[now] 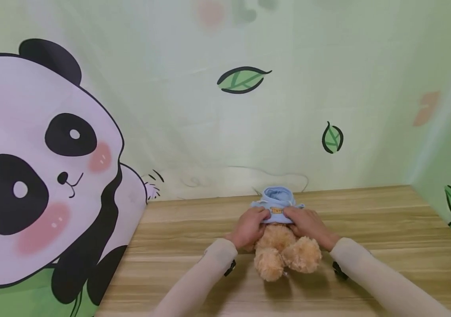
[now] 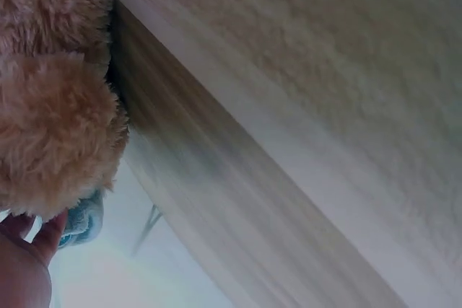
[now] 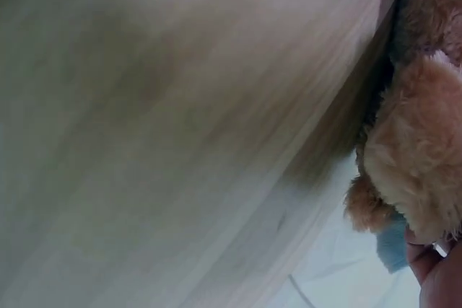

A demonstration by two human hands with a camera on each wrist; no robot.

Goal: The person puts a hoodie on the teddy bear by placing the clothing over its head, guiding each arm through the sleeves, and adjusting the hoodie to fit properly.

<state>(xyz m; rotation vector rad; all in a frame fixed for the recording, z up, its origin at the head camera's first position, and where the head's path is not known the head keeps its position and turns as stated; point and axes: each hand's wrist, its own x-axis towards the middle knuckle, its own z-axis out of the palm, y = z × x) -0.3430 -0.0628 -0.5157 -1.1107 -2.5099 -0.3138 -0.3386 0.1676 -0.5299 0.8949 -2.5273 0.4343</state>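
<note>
The toy [image 1: 276, 240] lies on the table [image 1: 372, 220], near the wall [image 1: 185, 136], its legs towards the person and its upper body covered by the blue top [image 1: 278, 218]. The left hand [image 1: 251, 225] and right hand [image 1: 308, 223] grip the top low down, one at each side, thumbs over the front; the fingers look curled in, narrow, round the cloth, though their tips are hidden. Holding both sides evenly probably keeps the lower edge spread and level around the toy, and the legs pointing nearer leave room for the wrists on either side.

The head view alone shows the collar, gaping at the far end with no head seen in it, and the yellowish badge on the front. The wrist views give the fur close up instead; the right one adds a small furry tuft [image 3: 366, 205] beside the cloth, perhaps an arm or an ear, I cannot tell which
</note>
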